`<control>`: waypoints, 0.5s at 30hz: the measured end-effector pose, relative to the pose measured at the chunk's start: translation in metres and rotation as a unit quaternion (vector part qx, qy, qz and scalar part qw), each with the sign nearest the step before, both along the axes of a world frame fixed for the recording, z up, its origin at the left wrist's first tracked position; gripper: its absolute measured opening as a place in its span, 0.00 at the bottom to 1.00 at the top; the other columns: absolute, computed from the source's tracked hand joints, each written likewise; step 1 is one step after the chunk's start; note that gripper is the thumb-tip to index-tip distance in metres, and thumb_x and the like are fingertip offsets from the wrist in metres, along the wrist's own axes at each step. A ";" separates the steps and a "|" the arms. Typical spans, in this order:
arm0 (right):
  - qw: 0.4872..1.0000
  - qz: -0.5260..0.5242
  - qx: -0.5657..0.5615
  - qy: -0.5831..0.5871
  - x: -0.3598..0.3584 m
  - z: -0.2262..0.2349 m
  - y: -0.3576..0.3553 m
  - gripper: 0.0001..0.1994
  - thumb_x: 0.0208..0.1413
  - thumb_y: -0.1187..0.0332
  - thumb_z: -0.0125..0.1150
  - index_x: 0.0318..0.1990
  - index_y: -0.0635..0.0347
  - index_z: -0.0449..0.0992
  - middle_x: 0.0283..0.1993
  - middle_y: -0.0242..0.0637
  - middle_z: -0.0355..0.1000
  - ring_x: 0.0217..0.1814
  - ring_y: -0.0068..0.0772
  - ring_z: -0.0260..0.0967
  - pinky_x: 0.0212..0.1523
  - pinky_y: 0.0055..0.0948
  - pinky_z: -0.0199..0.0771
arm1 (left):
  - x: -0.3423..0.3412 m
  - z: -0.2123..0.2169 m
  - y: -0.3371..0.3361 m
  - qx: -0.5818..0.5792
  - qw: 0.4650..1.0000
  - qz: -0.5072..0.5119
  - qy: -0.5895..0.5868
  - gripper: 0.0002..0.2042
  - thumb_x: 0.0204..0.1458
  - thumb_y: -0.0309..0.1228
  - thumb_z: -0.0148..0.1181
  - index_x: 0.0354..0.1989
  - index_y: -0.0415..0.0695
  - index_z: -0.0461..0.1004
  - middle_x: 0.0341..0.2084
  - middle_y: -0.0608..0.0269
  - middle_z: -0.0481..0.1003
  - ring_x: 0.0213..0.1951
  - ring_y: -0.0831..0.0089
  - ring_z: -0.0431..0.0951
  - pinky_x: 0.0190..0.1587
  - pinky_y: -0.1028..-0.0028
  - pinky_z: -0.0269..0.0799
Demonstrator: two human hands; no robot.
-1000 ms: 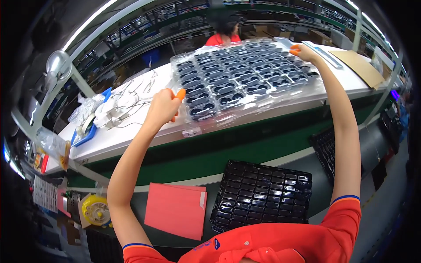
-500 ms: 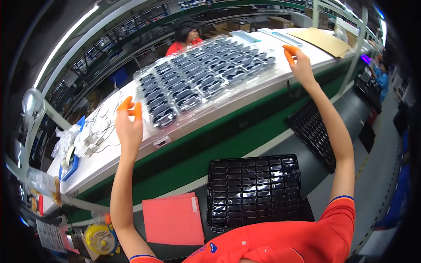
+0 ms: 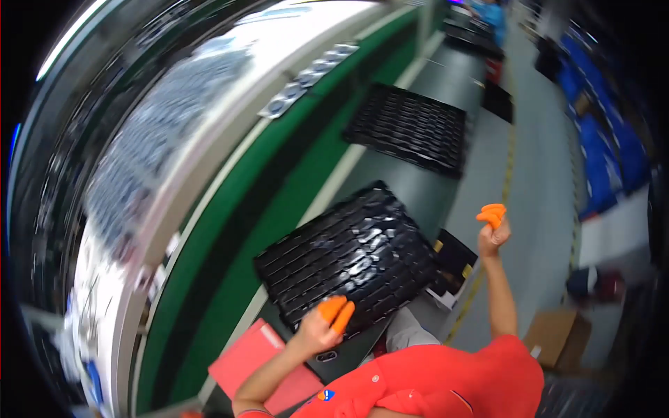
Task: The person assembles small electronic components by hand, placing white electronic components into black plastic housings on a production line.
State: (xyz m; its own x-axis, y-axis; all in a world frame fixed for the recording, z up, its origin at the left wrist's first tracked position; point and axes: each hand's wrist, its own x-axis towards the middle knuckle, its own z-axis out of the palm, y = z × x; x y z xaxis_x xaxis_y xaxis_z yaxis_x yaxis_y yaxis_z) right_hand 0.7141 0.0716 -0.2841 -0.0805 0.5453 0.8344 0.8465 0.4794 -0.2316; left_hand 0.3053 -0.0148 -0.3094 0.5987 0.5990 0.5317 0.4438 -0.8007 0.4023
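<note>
Orange finger cots cover fingertips of both my hands. My left hand point(image 3: 322, 329) is over the near edge of a black tray point(image 3: 348, 254) with rows of shallow compartments, its cot-covered fingers a little apart. Whether it touches the tray I cannot tell. My right hand point(image 3: 493, 233) is raised beyond the tray's right side, above the floor, with its fingers curled in and nothing visible in them. Just below my left hand, a small dark oval part point(image 3: 326, 356) lies on the grey bench. Partly behind my left forearm is a pink folder or sheet point(image 3: 251, 362).
A second black tray point(image 3: 411, 129) lies farther along the grey bench point(image 3: 397, 184). On the white table point(image 3: 94, 299) at left is a blurred clear tray point(image 3: 157, 139) of dark parts. A cardboard box point(image 3: 557, 340) stands at right. Someone in blue point(image 3: 490, 21) is far off.
My view has swung right, away from the white table. Both hands have left the sides of the clear tray; the left is now over the black tray, the right out over the floor.
</note>
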 end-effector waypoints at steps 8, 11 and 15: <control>0.771 -0.440 -0.407 0.215 0.160 -0.385 -0.172 0.08 0.43 0.77 0.52 0.33 0.64 0.75 0.32 0.47 0.74 0.36 0.41 0.72 0.39 0.33 0.70 | 0.130 -0.120 -0.047 -0.069 0.967 -0.241 -0.035 0.20 0.34 0.21 0.57 0.42 0.36 0.73 0.42 0.48 0.70 0.42 0.55 0.73 0.42 0.66 0.72; 0.703 -0.434 -0.530 0.194 0.191 -0.531 -0.254 0.07 0.40 0.73 0.55 0.29 0.64 0.75 0.28 0.48 0.73 0.31 0.44 0.72 0.34 0.37 0.71 | 0.133 -0.149 -0.042 -0.059 0.966 -0.250 0.009 0.19 0.35 0.20 0.55 0.42 0.35 0.72 0.42 0.48 0.70 0.43 0.54 0.71 0.44 0.65 0.71; 0.629 -0.448 -0.623 0.127 0.205 -0.651 -0.315 0.07 0.39 0.69 0.57 0.25 0.65 0.74 0.28 0.48 0.73 0.31 0.46 0.72 0.36 0.41 0.72 | 0.138 -0.177 -0.041 -0.045 0.966 -0.241 0.080 0.18 0.38 0.22 0.54 0.42 0.34 0.72 0.44 0.48 0.68 0.45 0.54 0.71 0.45 0.64 0.70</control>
